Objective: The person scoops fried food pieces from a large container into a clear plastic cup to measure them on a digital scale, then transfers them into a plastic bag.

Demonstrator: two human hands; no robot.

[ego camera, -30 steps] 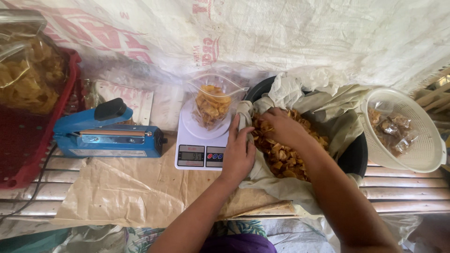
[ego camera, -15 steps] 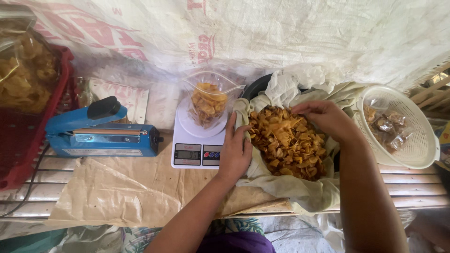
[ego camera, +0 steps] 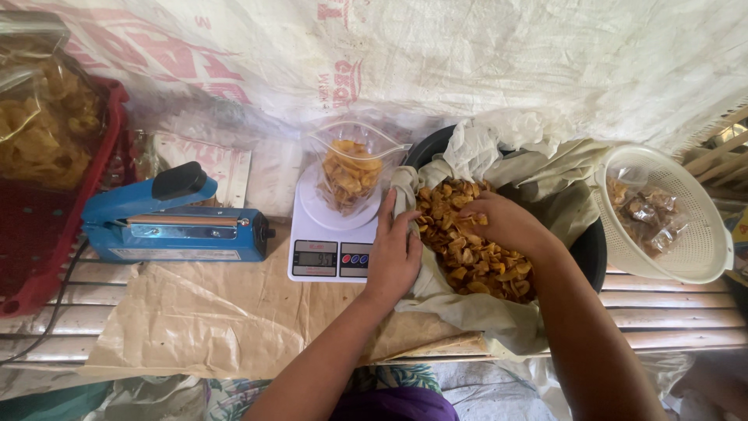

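At the centre right of the frame the right hand [ego camera: 502,222] lies on the heap of fried chips [ego camera: 467,249] in the cloth-lined basin [ego camera: 592,245], fingers curled loosely into them (whether it has closed on any, I cannot tell). The clear bag [ego camera: 352,168] on the digital scale [ego camera: 331,234] stands up and to the left of that hand. The left hand [ego camera: 396,253] is nearer the scale, pressing flat on the cloth [ego camera: 467,316] edge, clamped on nothing.

Left hand [ego camera: 395,253]: my forearm reaches forward, palm down, fingers loosely curled, grip slack. Right hand [ego camera: 502,222]: just beside it, wrist bent, fingers cupped downward, forearm angled in.
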